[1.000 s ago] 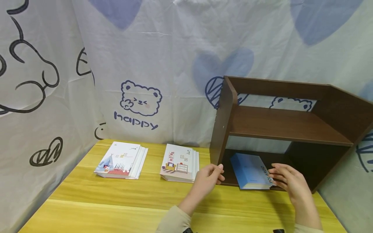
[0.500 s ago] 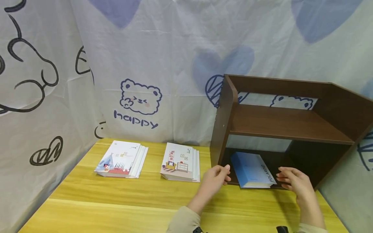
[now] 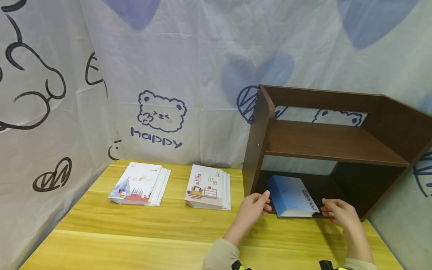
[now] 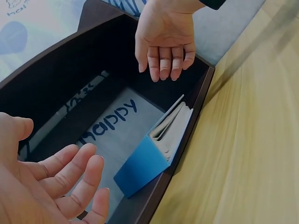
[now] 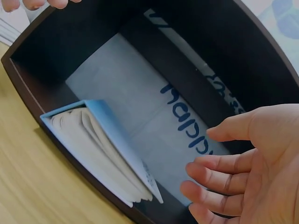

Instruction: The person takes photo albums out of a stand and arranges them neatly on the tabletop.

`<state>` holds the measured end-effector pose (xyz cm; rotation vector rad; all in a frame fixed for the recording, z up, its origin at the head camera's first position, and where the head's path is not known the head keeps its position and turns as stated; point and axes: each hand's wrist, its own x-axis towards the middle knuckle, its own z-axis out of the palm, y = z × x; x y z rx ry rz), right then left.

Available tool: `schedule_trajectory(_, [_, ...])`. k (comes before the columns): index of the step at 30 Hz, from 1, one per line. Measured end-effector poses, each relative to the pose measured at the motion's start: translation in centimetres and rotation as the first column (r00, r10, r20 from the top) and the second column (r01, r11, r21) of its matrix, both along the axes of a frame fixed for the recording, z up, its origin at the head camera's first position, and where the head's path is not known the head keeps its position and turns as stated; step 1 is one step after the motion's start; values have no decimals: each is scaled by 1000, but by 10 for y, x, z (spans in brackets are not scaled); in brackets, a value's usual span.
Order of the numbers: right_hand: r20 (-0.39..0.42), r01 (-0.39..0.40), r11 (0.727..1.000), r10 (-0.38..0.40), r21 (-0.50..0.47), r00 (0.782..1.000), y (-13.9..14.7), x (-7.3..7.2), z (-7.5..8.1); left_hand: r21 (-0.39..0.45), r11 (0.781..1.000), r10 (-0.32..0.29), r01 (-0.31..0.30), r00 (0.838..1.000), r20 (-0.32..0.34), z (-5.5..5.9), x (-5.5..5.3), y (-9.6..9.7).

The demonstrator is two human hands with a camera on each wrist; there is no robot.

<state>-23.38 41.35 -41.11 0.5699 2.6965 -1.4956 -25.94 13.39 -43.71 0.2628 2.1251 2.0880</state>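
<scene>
A blue book (image 3: pixel 293 195) lettered POLAROID lies on the lower shelf of a dark brown bookshelf (image 3: pixel 337 143), its front edge at the shelf's front edge. My left hand (image 3: pixel 253 207) is just left of it, by the shelf's left panel, with relaxed fingers and nothing in them. To the book's right hovers my right hand (image 3: pixel 341 213), fingers loosely bent and apart from it. In the left wrist view, a gap separates the left hand (image 4: pixel 51 182) from the book (image 4: pixel 145 163). The right wrist view shows the book's slightly fanned pages (image 5: pixel 98 149) and the right hand (image 5: pixel 254 172) holding nothing.
Two white books with illustrated covers lie on the yellow wooden table (image 3: pixel 135 240): one with a tent (image 3: pixel 138 183) at far left, another with a chair and drawers (image 3: pixel 206 187) nearer the bookshelf. A printed cloth (image 3: pixel 202 75) hangs behind.
My right hand has drawn back from the book's right edge, towards the right and nearer me. The left hand has shifted a little right. The book stays in place.
</scene>
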Motion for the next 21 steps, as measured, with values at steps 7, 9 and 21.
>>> schedule_trajectory(7, [19, 5, 1000, -5, -26, 1000, 4, -2, -9, 32, 999, -1, -1, 998, 66, -9, 1, 7])
schedule_trajectory(9, [26, 6, 1000, -5, -26, 1000, 6, -2, -12, 48, 999, -5, 1, 996, 94, -12, 1, 10])
schedule_trajectory(21, [88, -5, 1000, 7, -27, 996, 11, -7, -31, 121, 992, -57, 32, 977, 206, -29, 7, 27])
